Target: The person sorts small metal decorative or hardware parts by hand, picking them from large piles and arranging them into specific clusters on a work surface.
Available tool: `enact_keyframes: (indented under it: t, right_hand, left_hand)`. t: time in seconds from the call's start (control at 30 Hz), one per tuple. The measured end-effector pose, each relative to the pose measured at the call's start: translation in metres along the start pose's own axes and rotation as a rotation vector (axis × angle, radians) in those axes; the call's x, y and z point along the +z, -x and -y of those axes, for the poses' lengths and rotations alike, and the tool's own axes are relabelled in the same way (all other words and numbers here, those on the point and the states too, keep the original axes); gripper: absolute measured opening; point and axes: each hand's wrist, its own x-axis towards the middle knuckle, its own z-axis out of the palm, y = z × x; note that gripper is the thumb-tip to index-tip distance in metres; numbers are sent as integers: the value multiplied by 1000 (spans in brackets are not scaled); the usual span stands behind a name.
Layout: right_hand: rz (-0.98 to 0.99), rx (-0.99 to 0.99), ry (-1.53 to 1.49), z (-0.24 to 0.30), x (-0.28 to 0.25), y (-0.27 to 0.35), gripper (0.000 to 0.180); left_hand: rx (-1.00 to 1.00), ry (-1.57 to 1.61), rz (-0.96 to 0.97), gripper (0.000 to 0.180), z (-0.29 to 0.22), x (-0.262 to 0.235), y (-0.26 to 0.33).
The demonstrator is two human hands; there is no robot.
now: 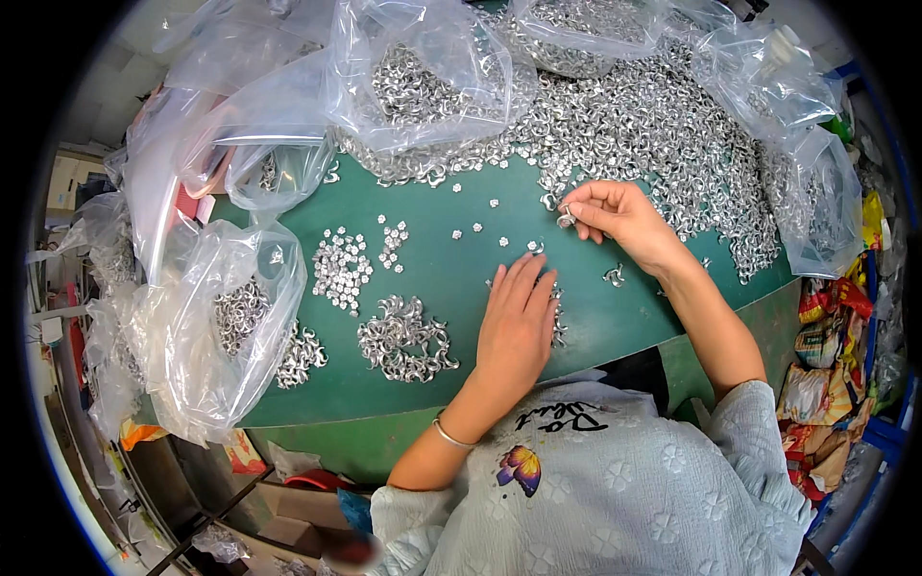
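Observation:
My right hand (615, 219) is closed in a pinch, with a small shiny silver metal piece (567, 220) at its thumb and fingertips. Its exact shape is too small to make out. My left hand (515, 324) lies palm down on the green table (442, 278), fingers stretched out. Just past its fingertips is a small silver piece (535, 247), and curved silver pieces (559, 322) show along its thumb side. Left of it sits a pile of curved, hook-like silver pieces (407, 341). Farther left lie small flower-shaped silver pieces (341, 269), with a few scattered ahead of my hands.
A large heap of curved silver pieces (663, 125) covers the far right of the table. Clear plastic bags of metal parts stand along the back (423, 91), the left (226, 326) and the right edge (816, 206). Colourful packets (816, 384) hang beyond the right side.

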Motion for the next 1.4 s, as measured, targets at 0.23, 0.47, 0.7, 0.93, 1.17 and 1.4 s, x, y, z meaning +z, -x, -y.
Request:
enact_keyframes:
  t: [0.23,0.47,0.7,0.93,1.17,1.4]
  right_hand:
    - [65,108,-351,3,-1,6,17]
    - [-405,-701,880,11,-2,-12,9]
    - [-70,-115,-6,17,-2,-2,15]
    - [41,41,-58,-2,8,11,16]
    - [-124,-263,674,12,16,21,23]
    - [-42,-611,956,-7,44,5,28]
  left_hand:
    - [14,-65,79,31,3,2,-4]
    - [20,-118,70,31,10,-6,-3]
    - [-32,-80,44,31,11,-9,-3]
    - [-20,-57,9,31,13,-13,-3]
    - [-94,-109,-76,32,17,-25,-2]
    - [-66,-182,-72,31,17,-24,-2]
